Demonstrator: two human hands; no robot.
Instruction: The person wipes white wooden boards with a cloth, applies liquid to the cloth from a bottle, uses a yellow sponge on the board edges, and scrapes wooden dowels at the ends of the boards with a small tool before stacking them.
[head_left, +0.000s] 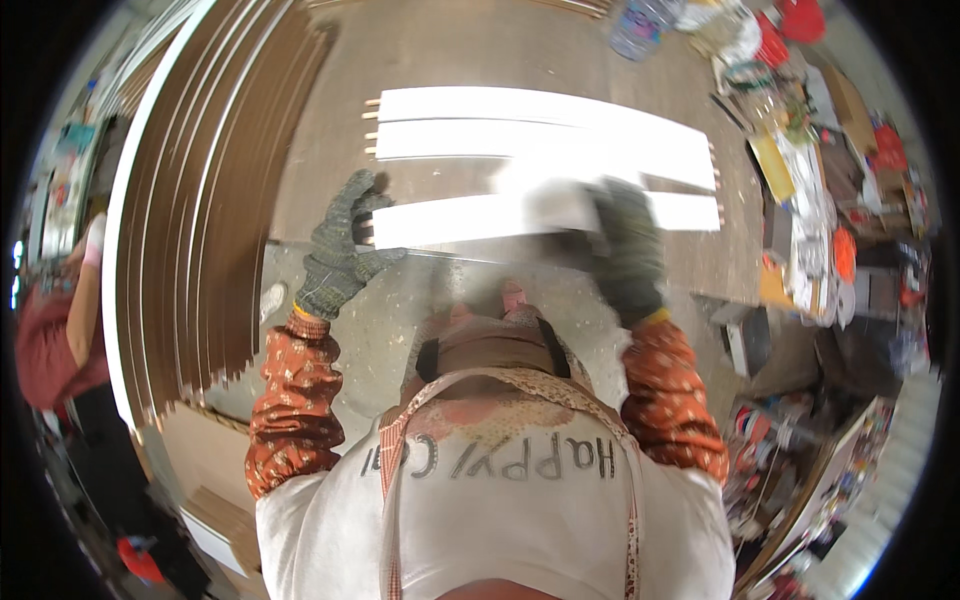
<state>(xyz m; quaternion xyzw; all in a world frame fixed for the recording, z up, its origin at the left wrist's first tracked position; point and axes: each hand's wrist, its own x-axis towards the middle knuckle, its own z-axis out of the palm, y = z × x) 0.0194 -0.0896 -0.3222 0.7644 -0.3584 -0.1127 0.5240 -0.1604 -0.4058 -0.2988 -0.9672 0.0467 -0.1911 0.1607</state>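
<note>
Gripping the white board (480, 220) at its ends, left hand (340, 250) fingers spread, right hand (625, 250) seemingly clenched, blurred.

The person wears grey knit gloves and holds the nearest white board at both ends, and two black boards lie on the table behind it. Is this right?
One thing is wrong: in the head view, the two boards behind are white, not black. The rest holds: the left hand and right hand, in grey knit gloves, hold the nearest white board at its ends, on the table.

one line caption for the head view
Gloved left hand and right hand hold a white board on a workbench.
</note>
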